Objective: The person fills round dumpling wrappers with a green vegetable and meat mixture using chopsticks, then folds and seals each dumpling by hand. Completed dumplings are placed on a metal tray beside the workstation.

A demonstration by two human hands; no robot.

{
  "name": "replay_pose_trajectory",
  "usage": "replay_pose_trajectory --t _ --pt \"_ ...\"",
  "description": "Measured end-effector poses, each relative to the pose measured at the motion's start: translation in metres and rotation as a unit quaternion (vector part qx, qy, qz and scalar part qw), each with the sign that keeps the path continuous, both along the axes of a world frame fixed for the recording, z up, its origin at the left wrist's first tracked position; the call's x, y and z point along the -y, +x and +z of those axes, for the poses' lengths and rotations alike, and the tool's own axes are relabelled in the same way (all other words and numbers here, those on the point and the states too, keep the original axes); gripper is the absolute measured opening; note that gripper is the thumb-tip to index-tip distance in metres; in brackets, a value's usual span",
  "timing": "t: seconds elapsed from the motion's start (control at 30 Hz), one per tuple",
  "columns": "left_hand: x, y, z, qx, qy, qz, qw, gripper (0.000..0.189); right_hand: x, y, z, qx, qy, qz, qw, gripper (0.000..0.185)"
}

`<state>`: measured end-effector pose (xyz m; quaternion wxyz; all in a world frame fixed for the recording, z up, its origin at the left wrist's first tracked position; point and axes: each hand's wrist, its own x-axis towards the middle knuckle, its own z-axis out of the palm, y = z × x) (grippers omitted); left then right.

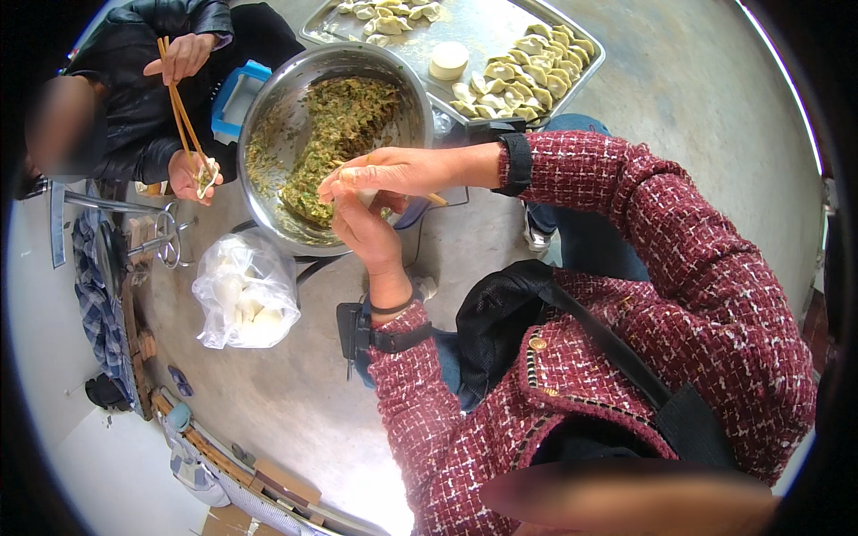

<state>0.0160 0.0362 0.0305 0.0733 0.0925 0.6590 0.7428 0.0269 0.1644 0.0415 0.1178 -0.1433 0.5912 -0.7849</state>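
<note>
My right hand (395,171) and my left hand (367,228) meet over the near side of a steel bowl (268,87). Between them is pinched a pale dough piece (366,195), probably a dumpling, mostly hidden by fingers. Green-flecked minced filling (348,107) lies in the bowl. The ends of wooden chopsticks (437,199) stick out beside my hands; whether a hand touches them I cannot tell. A metal tray (590,84) beyond my right forearm bears many folded dumplings (536,67) and a stack of round dough wrappers (448,60).
Across the bowl, a person in a black jacket (120,100) holds chopsticks (177,110) over a filled wrapper (206,177) on one palm. A clear plastic bag of white dough pieces (248,295) is beside the bowl. A blue-rimmed container (234,100) stands behind it.
</note>
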Motion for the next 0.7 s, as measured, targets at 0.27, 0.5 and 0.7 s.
replay_pose_trajectory --t 0.27,0.5,0.7 --pt "0.006 -0.004 0.010 0.071 -0.034 -0.053 0.995 0.054 -0.004 -0.004 -0.002 0.021 0.012 0.031 0.999 0.045" --pt "0.004 -0.002 0.020 0.104 0.039 -0.102 0.988 0.050 -0.004 -0.002 -0.003 0.056 -0.005 0.009 0.998 0.043" --pt "0.003 -0.002 0.017 0.126 0.001 -0.103 0.987 0.047 -0.003 0.006 -0.001 0.069 -0.015 0.019 0.997 0.043"
